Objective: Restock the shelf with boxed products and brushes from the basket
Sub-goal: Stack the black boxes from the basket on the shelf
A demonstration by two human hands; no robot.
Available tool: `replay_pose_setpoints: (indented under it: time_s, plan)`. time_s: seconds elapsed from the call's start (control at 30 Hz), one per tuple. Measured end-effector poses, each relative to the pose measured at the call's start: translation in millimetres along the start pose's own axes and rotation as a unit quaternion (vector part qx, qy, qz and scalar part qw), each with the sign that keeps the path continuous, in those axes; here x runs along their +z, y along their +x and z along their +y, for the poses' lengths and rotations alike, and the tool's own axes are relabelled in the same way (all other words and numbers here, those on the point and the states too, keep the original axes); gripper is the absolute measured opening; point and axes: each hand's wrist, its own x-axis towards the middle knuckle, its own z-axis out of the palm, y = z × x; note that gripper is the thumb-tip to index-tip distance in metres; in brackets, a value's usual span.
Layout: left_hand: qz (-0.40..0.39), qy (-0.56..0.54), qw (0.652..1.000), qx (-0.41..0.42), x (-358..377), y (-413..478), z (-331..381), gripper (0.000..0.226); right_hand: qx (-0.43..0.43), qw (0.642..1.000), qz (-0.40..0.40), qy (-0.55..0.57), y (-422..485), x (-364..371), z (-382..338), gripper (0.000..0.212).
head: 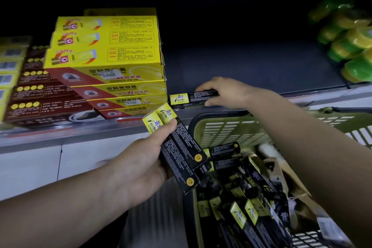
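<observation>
On the stacked yellow-and-red boxes [122, 89]: 皮鞋美容膏, "SHOE CREAM POLISH" just beneath. On the yellow ends of the two black boxes [181, 143]: 爵士, small "Jazz & Blues". Same mark on the lone black box [203, 94]. Fine print unreadable.

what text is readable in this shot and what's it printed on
"皮鞋美容膏": fronts of the stacked yellow boxes.
"SHOE CREAM POLISH": same fronts.
"爵士": yellow end of the slim black box in the right hand and the two boxes in the left hand.
Too small or blurred: fine print on these and on the dark red boxes.
</observation>
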Motion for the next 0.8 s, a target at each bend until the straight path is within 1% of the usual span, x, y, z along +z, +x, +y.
replay_pose_setpoints:
  time_s: [0.07, 0.1, 0.13, 0.17, 0.2, 0.23, 0.3, 0.37, 0.4, 0.43, 0.47, 0.53, 0.57, 0.6, 0.63, 0.7, 0.73, 0.8]
  plan:
    - [-0.003, -0.002, 1.000, 0.002, 0.5, -0.1, 1.2, 0.050, 0.012, 1.000, 0.008, -0.011, -5.7, -2.0, -6.1, 0.047]
    - [-0.006, -0.006, 1.000, 0.006, 0.9, 0.2, 2.2, 0.051, 0.011, 0.999, 0.035, -0.022, -11.1, -4.5, -9.4, 0.045]
    - [-0.009, -0.011, 1.000, 0.012, 1.4, 0.8, 3.2, 0.052, 0.002, 0.996, 0.079, -0.030, -18.4, -7.8, -13.5, 0.040]
    - [-0.011, -0.017, 1.000, 0.019, 2.1, 1.8, 4.2, 0.052, -0.012, 0.992, 0.124, -0.019, -28.4, -11.8, -19.6, 0.033]
    - [-0.010, -0.020, 0.999, 0.026, 2.9, 3.4, 5.3, 0.053, -0.024, 0.989, 0.147, 0.013, -39.9, -15.5, -27.2, 0.029]
    - [-0.007, -0.023, 0.999, 0.034, 3.7, 5.0, 6.4, 0.055, -0.033, 0.988, 0.140, 0.057, -52.3, -18.3, -36.9, 0.032]
    - [-0.007, -0.029, 0.998, 0.047, 5.5, 7.1, 8.2, 0.058, -0.036, 0.988, 0.065, 0.139, -79.0, -18.2, -62.0, 0.053]
    - [-0.026, -0.027, 0.997, 0.060, 7.1, 7.2, 9.4, 0.057, -0.022, 0.984, 0.005, 0.174, -99.0, -7.8, -79.8, 0.063]
    - [-0.036, -0.021, 0.997, 0.068, 7.4, 6.4, 9.2, 0.055, -0.011, 0.983, -0.005, 0.181, -104.8, -1.2, -83.9, 0.064]
    - [-0.041, -0.015, 0.996, 0.076, 7.5, 6.3, 8.4, 0.054, -0.002, 0.981, -0.005, 0.196, -108.6, 4.5, -85.7, 0.063]
    - [-0.041, -0.010, 0.996, 0.082, 7.7, 6.4, 7.4, 0.054, 0.004, 0.973, -0.005, 0.230, -110.6, 7.9, -85.7, 0.057]
    - [-0.021, -0.009, 0.996, 0.088, 8.0, 7.5, 6.5, 0.054, 0.023, 0.943, -0.003, 0.331, -112.1, 6.0, -81.5, 0.035]
    - [-0.003, -0.014, 0.996, 0.087, 8.7, 7.5, 7.1, 0.052, 0.045, 0.931, 0.008, 0.363, -111.4, 1.8, -78.8, 0.024]
    - [0.017, -0.021, 0.996, 0.083, 9.3, 7.3, 8.4, 0.048, 0.063, 0.928, 0.033, 0.366, -108.8, -3.3, -74.5, 0.018]
    - [0.035, -0.031, 0.996, 0.077, 10.4, 6.6, 10.0, 0.044, 0.068, 0.940, 0.072, 0.327, -104.8, -9.2, -68.2, 0.017]
    - [0.056, -0.051, 0.995, 0.066, 12.3, 5.7, 12.4, 0.038, 0.059, 0.969, 0.152, 0.188, -89.8, -20.9, -52.2, 0.020]
    - [0.060, -0.052, 0.995, 0.060, 13.0, 5.9, 12.8, 0.036, 0.058, 0.977, 0.177, 0.105, -80.1, -25.0, -45.1, 0.027]
    - [0.066, -0.037, 0.996, 0.049, 13.6, 6.9, 12.9, 0.037, 0.061, 0.977, 0.198, -0.047, -56.4, -24.2, -30.7, 0.039]
